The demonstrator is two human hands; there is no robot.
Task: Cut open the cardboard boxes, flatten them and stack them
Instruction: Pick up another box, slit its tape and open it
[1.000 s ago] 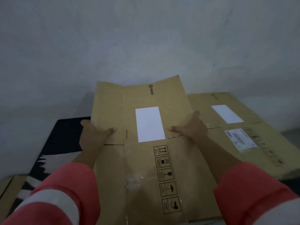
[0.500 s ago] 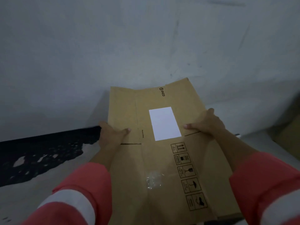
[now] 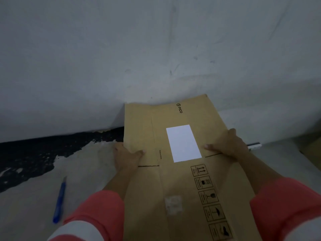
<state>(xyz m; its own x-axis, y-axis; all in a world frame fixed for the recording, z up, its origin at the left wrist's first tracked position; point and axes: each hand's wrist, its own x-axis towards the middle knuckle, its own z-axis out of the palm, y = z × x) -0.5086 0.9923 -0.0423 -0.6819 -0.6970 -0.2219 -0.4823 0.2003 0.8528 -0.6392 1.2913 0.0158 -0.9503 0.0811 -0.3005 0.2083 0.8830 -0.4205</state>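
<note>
A flattened brown cardboard box (image 3: 175, 181) with a white label, a PICO mark and a column of handling symbols stretches away from me toward the wall. My left hand (image 3: 126, 156) grips its left edge, thumb on top. My right hand (image 3: 227, 146) grips its right edge in the same way. A blue utility knife (image 3: 60, 200) lies on the floor to the left, apart from both hands.
A pale wall (image 3: 156, 49) rises just beyond the box's far end. The floor is grey concrete (image 3: 83, 171) with a black patch (image 3: 34, 153) at the left. A brown cardboard corner (image 3: 312, 148) shows at the right edge.
The view has swung left with the held box. The stack of flattened boxes on the right has left the frame, and the blue knife has come into sight on the floor.
</note>
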